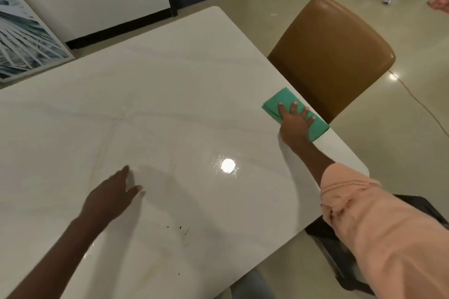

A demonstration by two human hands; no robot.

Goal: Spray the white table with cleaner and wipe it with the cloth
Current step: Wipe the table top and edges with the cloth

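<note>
The right hand (295, 124) lies flat on a folded green cloth (291, 104), its fingers straight and spread, pressing the cloth down rather than curling round it. The cloth sits at the right edge of the white table (170, 85), right of centre in the frame, and its far corners reach just past the table's edge. A peach-pink sleeve (379, 228) covers the right arm from the lower right corner up to the forearm.

The left hand (110, 195) is in the lower left of the frame, fingers straight and close together, holding nothing; it is blurred, and whether it touches the tabletop or hangs just above it cannot be told.

The table fills most of the frame. Its glossy surface shows a bright round light reflection (228, 165) near the middle, with a wet-looking shimmer around it, and a few small dark specks (180, 227) lower down, between the two arms.

A tan padded chair (332, 56) stands just beyond the cloth, at the table's right edge. A framed picture (21, 39) of pale leaves leans against the wall at the upper left.
</note>
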